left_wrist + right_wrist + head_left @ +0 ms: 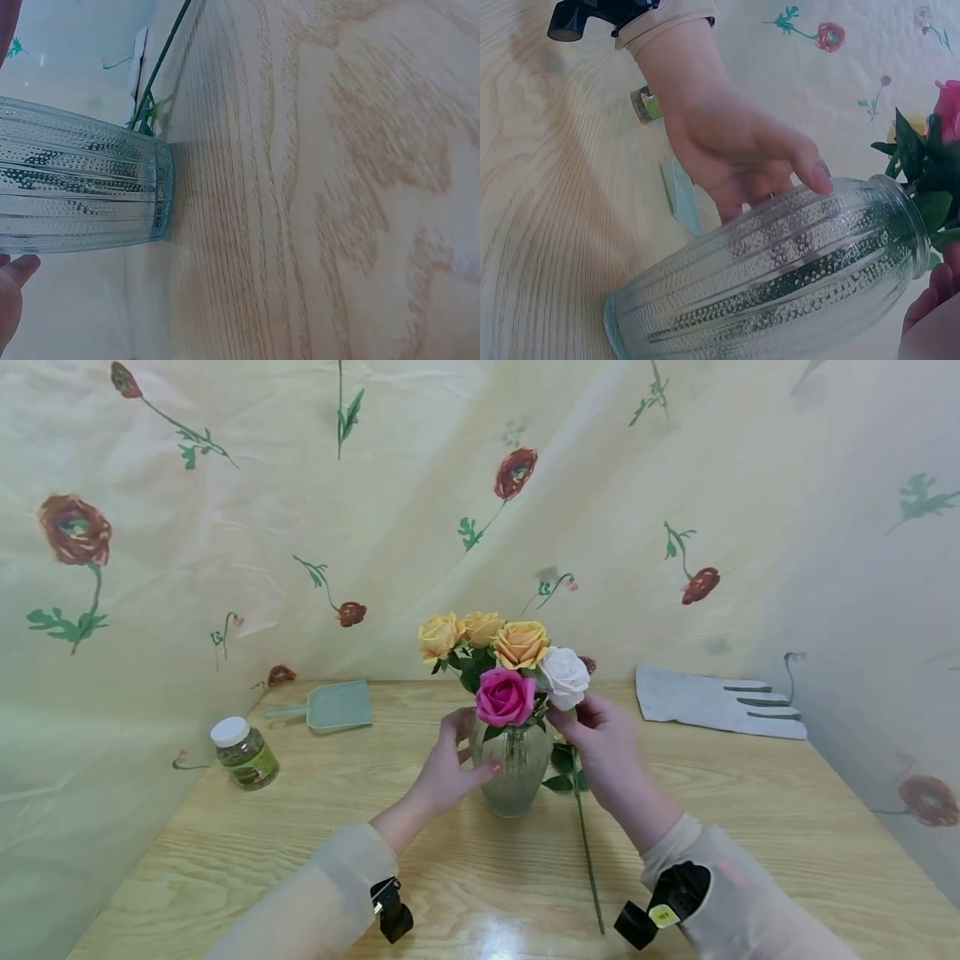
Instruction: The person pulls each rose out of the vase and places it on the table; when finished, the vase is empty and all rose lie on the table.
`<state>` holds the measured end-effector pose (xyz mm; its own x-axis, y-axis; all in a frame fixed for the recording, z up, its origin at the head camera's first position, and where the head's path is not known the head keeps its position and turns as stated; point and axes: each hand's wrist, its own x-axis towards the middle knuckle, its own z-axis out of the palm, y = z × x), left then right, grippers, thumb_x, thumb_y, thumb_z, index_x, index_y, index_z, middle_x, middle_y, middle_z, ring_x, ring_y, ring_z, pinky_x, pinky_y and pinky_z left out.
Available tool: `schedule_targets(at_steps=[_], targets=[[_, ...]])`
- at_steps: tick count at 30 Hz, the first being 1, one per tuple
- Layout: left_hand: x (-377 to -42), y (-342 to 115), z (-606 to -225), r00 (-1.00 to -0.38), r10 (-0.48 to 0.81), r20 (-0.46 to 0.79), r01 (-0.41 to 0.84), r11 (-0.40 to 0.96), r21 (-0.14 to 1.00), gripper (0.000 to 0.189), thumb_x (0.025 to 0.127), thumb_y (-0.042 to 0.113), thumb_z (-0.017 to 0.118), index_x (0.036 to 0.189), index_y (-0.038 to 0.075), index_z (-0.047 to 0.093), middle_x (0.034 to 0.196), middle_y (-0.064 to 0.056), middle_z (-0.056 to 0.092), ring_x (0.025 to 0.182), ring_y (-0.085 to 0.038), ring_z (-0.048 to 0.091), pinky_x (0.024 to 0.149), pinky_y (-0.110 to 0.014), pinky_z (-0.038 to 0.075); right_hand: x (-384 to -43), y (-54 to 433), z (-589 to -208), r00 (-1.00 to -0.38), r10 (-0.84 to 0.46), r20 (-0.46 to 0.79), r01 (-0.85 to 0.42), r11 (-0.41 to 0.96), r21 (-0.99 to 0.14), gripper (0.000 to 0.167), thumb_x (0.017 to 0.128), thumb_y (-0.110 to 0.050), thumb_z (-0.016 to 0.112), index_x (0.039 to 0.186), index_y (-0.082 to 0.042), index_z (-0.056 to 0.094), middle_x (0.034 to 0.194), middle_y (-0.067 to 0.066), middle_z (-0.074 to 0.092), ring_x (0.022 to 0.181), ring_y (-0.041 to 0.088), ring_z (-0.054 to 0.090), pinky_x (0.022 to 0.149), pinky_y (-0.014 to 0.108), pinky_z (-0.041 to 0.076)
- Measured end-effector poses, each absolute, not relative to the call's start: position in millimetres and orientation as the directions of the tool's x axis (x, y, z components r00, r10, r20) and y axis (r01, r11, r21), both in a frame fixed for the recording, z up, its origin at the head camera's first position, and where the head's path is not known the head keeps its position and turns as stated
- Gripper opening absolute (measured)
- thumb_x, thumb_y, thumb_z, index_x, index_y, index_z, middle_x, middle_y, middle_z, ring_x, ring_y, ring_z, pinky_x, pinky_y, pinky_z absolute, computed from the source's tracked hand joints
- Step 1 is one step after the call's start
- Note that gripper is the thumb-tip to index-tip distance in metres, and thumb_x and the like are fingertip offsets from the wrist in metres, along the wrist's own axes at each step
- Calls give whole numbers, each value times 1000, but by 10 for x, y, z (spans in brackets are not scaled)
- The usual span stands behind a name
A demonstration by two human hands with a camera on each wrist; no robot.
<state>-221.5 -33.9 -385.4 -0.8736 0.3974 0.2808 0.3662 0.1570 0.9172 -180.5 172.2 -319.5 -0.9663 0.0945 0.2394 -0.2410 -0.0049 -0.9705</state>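
A ribbed clear glass vase (512,777) stands upright on the wooden table. My left hand (450,764) grips its left side, thumb in front and fingers reaching round behind. Several yellow roses (522,644) and a pink rose (506,697) rise from the mouth, among green leaves. Beside them at the right is a white rose (566,677). My right hand (603,739) pinches just under that bloom at the vase's rim; the grip is partly hidden. A green stem (587,852) with leaves extends toward me along the table, right of the vase; its upper end is hidden.
A white-lidded jar (245,753) and a pale green dustpan (339,707) sit on the table's left side. At the back right lies a light grey glove (712,702). Flower-printed cloth (420,510) hangs behind and at both sides.
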Motion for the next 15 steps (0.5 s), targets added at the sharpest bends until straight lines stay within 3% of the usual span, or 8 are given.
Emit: schedule_targets(at_steps=[5, 10, 15], targets=[[-2210, -342, -3835, -873, 401, 278, 363, 154, 919, 74, 84, 15, 70, 139, 6, 21, 141, -14, 29, 129, -32, 35, 102, -48, 38, -1844, 1658, -3185, -972, 97, 215, -215, 8, -977, 39, 90, -6, 60, 127, 3, 51, 125, 7, 54, 113, 13, 48, 89, 21, 47], [-2211, -344, -3827, -875, 399, 273, 355, 147, 923, 73, 84, 13, 69, 139, 6, 21, 141, -14, 30, 129, -32, 34, 103, -49, 37, -1892, 1610, -3181, -971, 124, 204, -200, 38, -979, 31, 90, -4, 60, 119, 4, 52, 128, 9, 51, 113, 12, 47, 86, 19, 47], [-2195, -345, -3810, -874, 400, 275, 353, 137, 925, 73, 84, 11, 69, 139, 5, 22, 140, -15, 30, 129, -31, 35, 104, -47, 37, -1904, 1583, -3178, -967, 158, 197, -202, -14, -979, 19, 89, -1, 59, 107, -2, 55, 121, 6, 51, 107, 14, 49, 84, 20, 48]])
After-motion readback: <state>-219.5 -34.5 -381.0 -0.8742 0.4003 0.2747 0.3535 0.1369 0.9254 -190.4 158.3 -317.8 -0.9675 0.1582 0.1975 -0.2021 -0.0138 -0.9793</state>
